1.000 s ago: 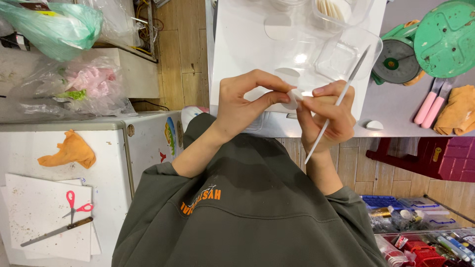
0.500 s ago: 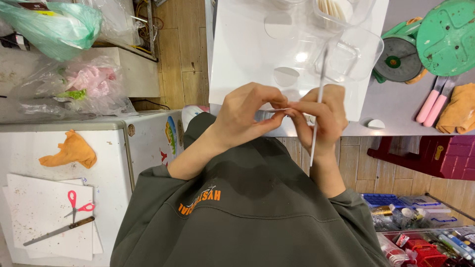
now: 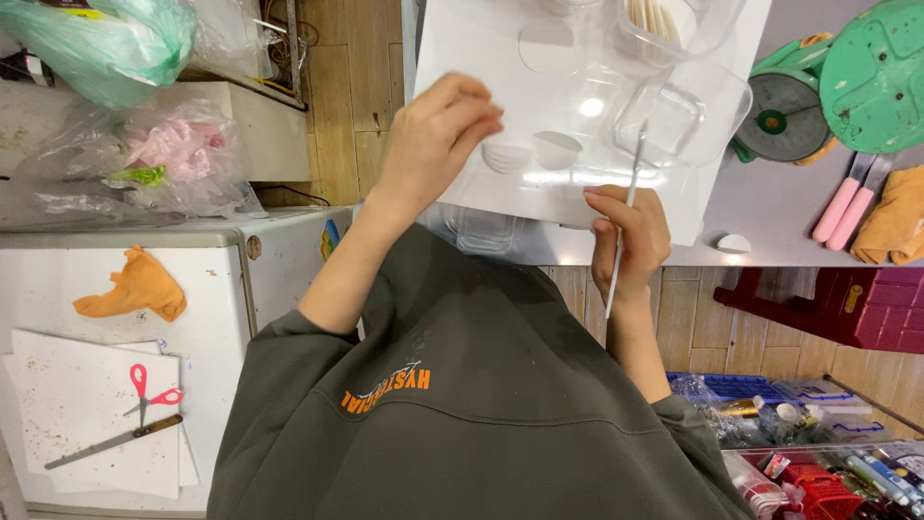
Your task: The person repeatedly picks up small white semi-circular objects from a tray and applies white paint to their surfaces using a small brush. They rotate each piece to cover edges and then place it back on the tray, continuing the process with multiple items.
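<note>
Over on the far left, a pair of red-handled scissors (image 3: 144,390) and a knife (image 3: 114,442) lie on a stack of white boards (image 3: 67,380), with an orange cloth (image 3: 135,287) on the white cabinet (image 3: 207,327) above them. Moving right, your left hand (image 3: 438,144) is raised over the white sheet (image 3: 481,58), its fingers curled down with the tips drawn together; you cannot tell whether they pinch anything. Just beyond those fingertips lie small white round pieces (image 3: 534,152) on the sheet. Next comes a clear plastic tray (image 3: 688,111), resting on the same sheet. Your right hand (image 3: 630,241) sits at the sheet's near edge, closed around a thin white stick (image 3: 624,226) that stands nearly upright, its upper end reaching to the clear tray. Further right, a green round lid (image 3: 876,72) lies on the grey table (image 3: 770,202), with two pink handles (image 3: 847,197) and another orange cloth (image 3: 895,217) near it.
</note>
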